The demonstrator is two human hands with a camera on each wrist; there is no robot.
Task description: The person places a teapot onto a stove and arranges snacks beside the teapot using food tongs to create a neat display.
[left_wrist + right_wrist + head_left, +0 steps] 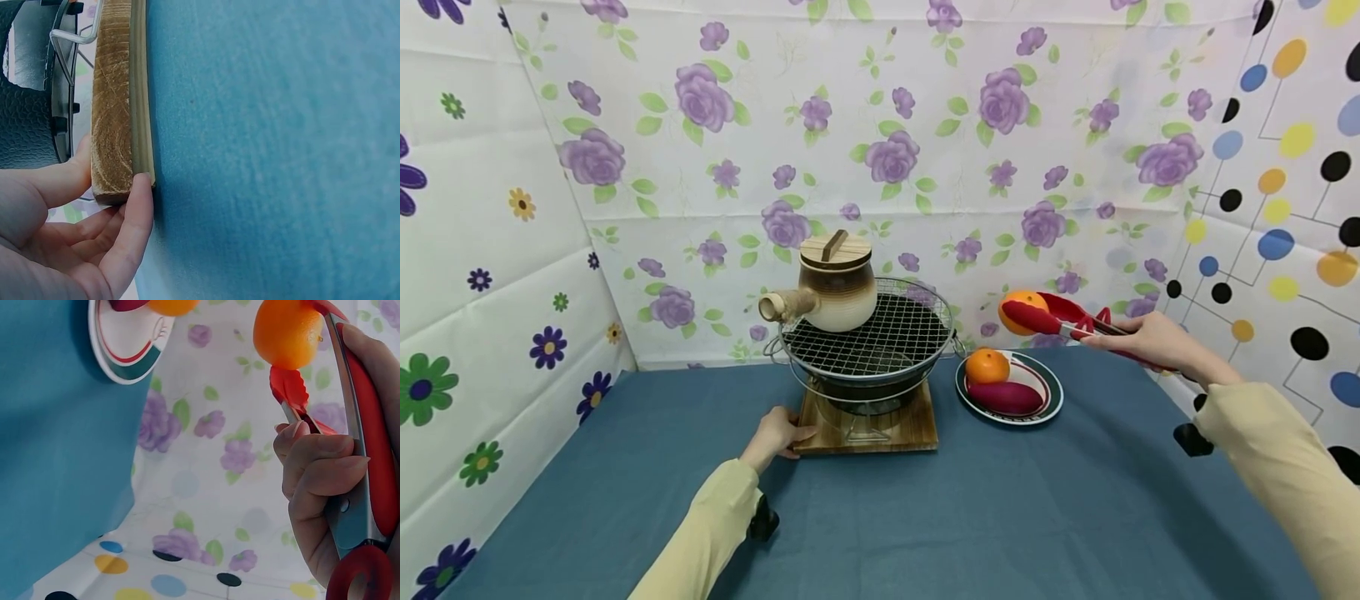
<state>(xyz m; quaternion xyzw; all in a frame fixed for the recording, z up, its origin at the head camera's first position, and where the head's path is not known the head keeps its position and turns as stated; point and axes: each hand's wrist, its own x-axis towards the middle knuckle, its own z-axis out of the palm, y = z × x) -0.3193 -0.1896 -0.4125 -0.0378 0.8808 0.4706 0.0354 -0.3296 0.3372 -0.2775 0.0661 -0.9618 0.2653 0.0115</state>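
A rose-print cloth (pixel 891 158) hangs behind the blue-covered table (pixel 955 517), a flower-print cloth (pixel 505 250) at left, a dotted cloth (pixel 1277 196) at right; 1 lidded brown-and-cream pot (pixel 841 296) stands upright.

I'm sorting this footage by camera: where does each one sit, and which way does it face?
Head: worn on the head, facing forward and down at the grill and plate; left hand, right hand and both sleeves show.
Left wrist: worn there, looking along the left hand at the wooden board it grips; only that hand shows.
Right wrist: worn there, looking past the right hand, which holds red tongs, toward the held orange; only that hand shows.
Shared by head and right wrist: tongs, held orange, plate.
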